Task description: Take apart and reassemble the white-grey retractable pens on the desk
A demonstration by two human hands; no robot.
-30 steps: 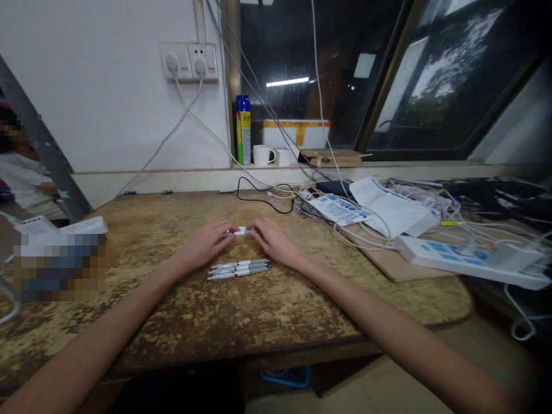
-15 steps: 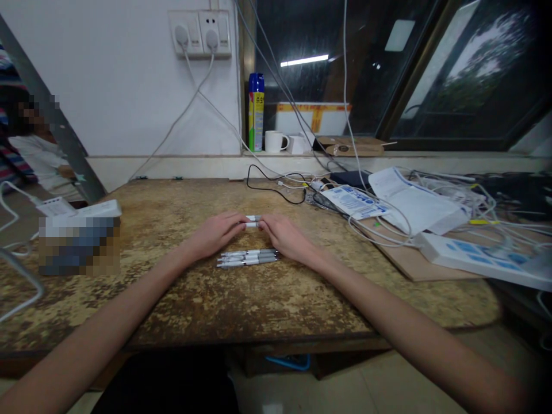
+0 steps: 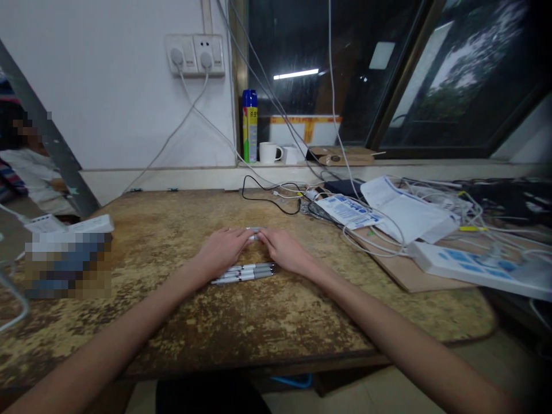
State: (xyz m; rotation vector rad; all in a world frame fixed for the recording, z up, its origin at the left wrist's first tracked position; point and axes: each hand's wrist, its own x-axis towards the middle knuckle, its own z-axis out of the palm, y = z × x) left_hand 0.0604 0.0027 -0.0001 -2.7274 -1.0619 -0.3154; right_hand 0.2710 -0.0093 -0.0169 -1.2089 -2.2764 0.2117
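Observation:
Both my hands meet near the middle of the wooden table. My left hand (image 3: pixel 225 247) is closed on the left end of white-and-grey pens (image 3: pixel 252 232), and my right hand (image 3: pixel 283 248) pinches their right end. Only a short stretch of these pens shows between my fingers, so their number is hidden. Just nearer to me, several more white-and-grey pens (image 3: pixel 245 274) lie side by side on the table, pointing left to right. My left wrist partly overlaps their left ends.
On the worn table (image 3: pixel 185 328), a white power strip (image 3: pixel 474 265), cables and white packaging (image 3: pixel 399 210) crowd the right side. A blurred-out object (image 3: pixel 71 261) lies left. A spray can (image 3: pixel 249 126) and white mug (image 3: pixel 269 152) stand on the sill. A person (image 3: pixel 32 172) is at far left.
My hands have drawn closer together along the held pens, so less of them shows between my fingers. The view has shifted slightly; the pens on the table stay in their row.

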